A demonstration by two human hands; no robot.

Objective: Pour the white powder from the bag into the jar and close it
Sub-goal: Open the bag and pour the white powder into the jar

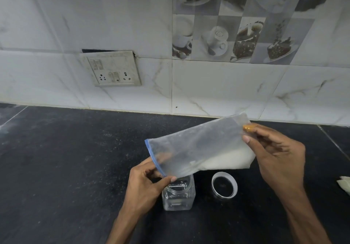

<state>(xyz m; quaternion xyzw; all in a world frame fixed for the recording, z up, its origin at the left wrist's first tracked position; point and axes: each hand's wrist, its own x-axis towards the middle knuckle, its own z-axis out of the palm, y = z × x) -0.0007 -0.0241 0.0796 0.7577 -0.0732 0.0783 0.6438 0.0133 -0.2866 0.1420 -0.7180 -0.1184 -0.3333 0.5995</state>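
While your left hand pinched the bag by its blue mouth, just above the open jar, your right hand pinched its raised far corner; its length sloped down leftward, the white powder pooled at the right end.

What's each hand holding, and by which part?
Both hands hold the plastic bag. The left hand pinches its blue-edged mouth, just above the open jar; the right hand pinches the raised closed end.
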